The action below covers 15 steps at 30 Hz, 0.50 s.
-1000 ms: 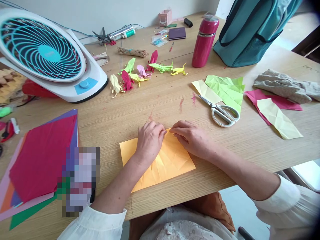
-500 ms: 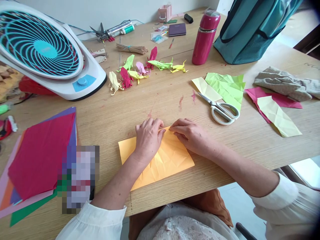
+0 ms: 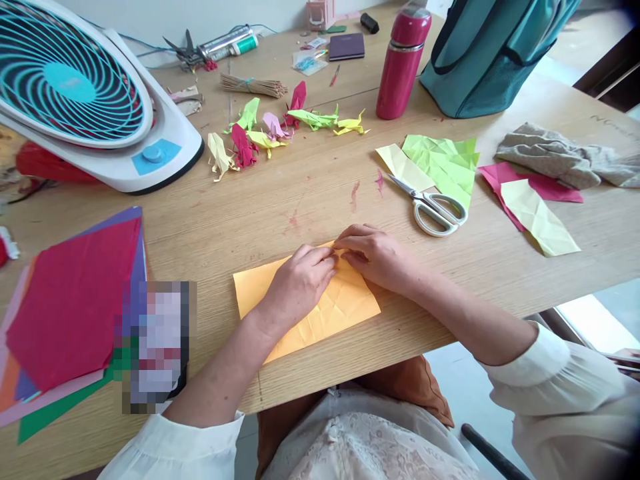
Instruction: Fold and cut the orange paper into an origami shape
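The orange sheet (image 3: 350, 293) lies on the worktop (image 3: 225, 220) near its close edge, beneath both hands. The left hand (image 3: 303, 283) has just changed its pose: its raised, bent fingers are now laid lower across the paper, reaching toward the right hand (image 3: 377, 257), which pinches the far edge where it was. The hands are together there, fingertips touching or nearly so; whether the left hand also grips paper, I cannot tell. This looks like a turn from lining up that edge to pressing it down. Counting outward: one sheet in work, one pair of scissors (image 3: 421, 198), four loose creased pieces (image 3: 443, 162), eight folded paper figures (image 3: 243, 145), one bundle of sticks (image 3: 253, 86), one bottle (image 3: 403, 67), one fan (image 3: 70, 81), one bag (image 3: 480, 60), and one stack of coloured paper (image 3: 75, 300), its sheets overlapping too much to count.
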### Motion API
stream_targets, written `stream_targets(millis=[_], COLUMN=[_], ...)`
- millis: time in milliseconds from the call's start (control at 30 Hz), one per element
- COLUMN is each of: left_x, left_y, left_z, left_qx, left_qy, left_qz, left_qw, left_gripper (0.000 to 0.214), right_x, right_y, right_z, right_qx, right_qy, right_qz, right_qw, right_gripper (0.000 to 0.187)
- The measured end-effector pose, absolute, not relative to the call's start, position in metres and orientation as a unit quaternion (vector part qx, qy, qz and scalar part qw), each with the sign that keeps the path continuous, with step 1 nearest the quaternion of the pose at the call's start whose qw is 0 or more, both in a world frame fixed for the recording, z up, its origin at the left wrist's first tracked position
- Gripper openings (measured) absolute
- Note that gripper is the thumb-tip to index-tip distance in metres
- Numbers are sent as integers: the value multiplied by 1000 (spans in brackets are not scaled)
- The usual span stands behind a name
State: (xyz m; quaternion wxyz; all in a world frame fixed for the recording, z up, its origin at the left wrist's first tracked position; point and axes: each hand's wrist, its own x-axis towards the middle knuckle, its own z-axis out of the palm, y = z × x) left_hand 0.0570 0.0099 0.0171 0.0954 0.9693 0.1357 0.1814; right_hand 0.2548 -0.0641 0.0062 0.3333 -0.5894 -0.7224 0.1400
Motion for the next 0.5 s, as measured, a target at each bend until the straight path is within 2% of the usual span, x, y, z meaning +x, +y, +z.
stream_targets(millis=[200, 500], left_x=[55, 56], left_y=[6, 1], left_z=[13, 11], left_qx=[973, 970], left_qy=[117, 124], left_qz=[195, 206], left_qw=[30, 16], left_gripper=[24, 25], right_x=[268, 281], right_y=[-72, -86], right_z=[8, 1], right_qx=[-581, -561], right_qy=[-702, -733], right_qz=[163, 152], right_qw=[379, 353], right_gripper=[27, 35])
